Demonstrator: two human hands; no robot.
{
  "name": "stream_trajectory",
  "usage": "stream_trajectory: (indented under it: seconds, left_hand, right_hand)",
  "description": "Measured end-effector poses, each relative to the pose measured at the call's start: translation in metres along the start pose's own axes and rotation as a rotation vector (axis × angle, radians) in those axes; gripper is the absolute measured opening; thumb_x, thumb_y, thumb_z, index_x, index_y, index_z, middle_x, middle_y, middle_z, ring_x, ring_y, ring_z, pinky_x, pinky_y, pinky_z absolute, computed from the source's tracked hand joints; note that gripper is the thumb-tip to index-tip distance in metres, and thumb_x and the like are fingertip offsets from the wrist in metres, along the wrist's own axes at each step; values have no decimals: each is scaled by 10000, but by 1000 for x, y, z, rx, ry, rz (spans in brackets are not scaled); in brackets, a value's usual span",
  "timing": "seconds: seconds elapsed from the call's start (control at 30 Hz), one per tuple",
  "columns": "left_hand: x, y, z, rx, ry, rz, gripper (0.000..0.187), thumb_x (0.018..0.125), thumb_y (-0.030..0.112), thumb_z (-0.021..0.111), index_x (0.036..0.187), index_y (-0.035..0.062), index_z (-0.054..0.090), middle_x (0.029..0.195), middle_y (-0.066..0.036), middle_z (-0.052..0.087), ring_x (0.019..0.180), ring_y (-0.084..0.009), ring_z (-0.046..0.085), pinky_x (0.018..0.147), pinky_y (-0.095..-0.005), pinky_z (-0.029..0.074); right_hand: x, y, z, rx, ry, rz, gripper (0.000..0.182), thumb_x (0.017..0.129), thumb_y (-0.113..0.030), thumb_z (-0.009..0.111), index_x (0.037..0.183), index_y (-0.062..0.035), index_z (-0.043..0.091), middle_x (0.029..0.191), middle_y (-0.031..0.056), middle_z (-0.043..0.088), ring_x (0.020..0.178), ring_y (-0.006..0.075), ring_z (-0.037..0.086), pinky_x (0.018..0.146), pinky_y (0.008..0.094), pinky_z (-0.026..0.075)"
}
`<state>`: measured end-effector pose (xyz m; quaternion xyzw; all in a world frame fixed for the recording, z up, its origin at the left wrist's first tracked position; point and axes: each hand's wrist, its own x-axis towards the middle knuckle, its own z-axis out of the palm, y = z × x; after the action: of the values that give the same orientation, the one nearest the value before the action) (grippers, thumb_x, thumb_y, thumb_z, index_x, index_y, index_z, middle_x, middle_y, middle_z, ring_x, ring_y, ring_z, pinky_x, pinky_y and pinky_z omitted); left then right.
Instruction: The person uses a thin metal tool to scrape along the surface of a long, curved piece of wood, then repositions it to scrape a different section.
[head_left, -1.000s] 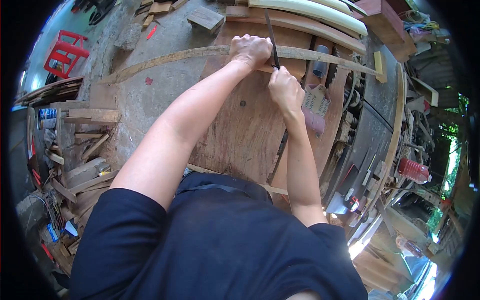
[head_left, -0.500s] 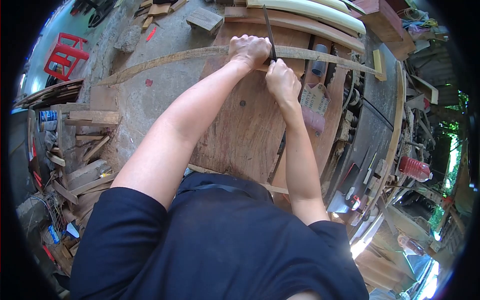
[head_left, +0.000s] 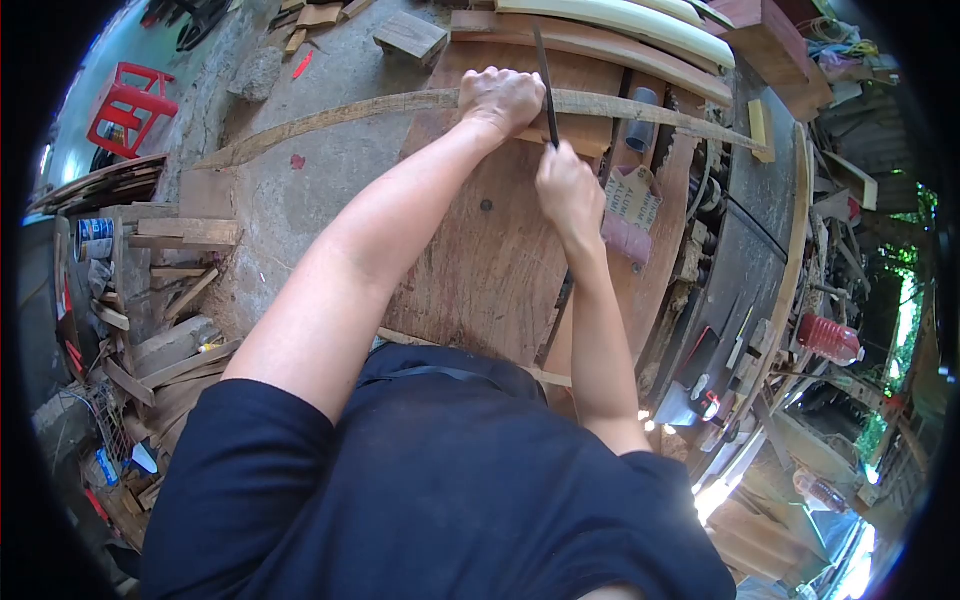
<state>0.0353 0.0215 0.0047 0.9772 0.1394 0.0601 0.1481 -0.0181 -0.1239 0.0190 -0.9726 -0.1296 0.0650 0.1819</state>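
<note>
Wood everywhere: a long curved strip [head_left: 330,115] runs across the far edge of a reddish board [head_left: 490,260] and overhangs its left edge above the concrete floor [head_left: 300,200]. The left hand [head_left: 500,100] is closed in a fist over the strip, pressing it down on the board. The right hand [head_left: 568,190], just beside it, is clenched on a thin dark file [head_left: 546,85] whose blade stands across the strip, touching it beside the left knuckles. A red bottle [head_left: 826,340] sits well off to the right.

Rough weathered wooden strip [head_left: 330,115], dark metal file [head_left: 546,85], matt plywood board [head_left: 490,260].
</note>
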Motion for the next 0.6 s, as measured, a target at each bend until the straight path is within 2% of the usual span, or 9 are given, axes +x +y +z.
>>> stream_trajectory:
  seconds: [0.1, 0.23, 0.33, 0.5, 0.6]
  left_hand:
    - [-2, -5, -1, 7, -11, 9, 510, 976, 366, 351, 776, 107, 743, 820, -131, 720, 809, -318, 704, 760, -449, 527]
    - [-3, 1, -1, -3, 17, 36, 510, 979, 369, 349, 781, 113, 744, 827, -127, 722, 811, -314, 705, 770, -439, 523]
    - [-2, 1, -3, 8, -39, 0, 509, 977, 374, 351, 783, 112, 742, 840, -125, 724, 821, -312, 707, 763, -442, 524]
    - [-2, -4, -1, -13, 25, -15, 512, 973, 370, 352, 770, 106, 742, 836, -123, 724, 835, -303, 705, 761, -445, 526]
    - [-3, -2, 3, 1, 17, 28, 500, 967, 371, 365, 759, 116, 741, 827, -121, 722, 827, -297, 705, 757, -444, 525]
  right_hand:
    - [-30, 2, -9, -8, -87, 61, 317, 976, -309, 419, 953, -50, 601, 817, 270, 678, 791, 433, 677, 706, 515, 540]
    - [12, 1, -1, 4, -8, -9, 339, 980, -315, 402, 966, -47, 610, 836, 269, 681, 812, 437, 676, 730, 523, 535]
    - [28, -6, 2, 4, 26, -24, 349, 980, -318, 394, 968, -46, 612, 846, 263, 684, 833, 440, 674, 749, 523, 531]
    - [-11, -2, -2, 25, -69, 48, 350, 980, -322, 397, 971, -45, 611, 851, 271, 680, 832, 451, 668, 750, 529, 526]
    - [-8, 1, -4, 15, -44, 52, 355, 983, -323, 399, 962, -38, 610, 856, 274, 679, 836, 456, 665, 754, 533, 522]
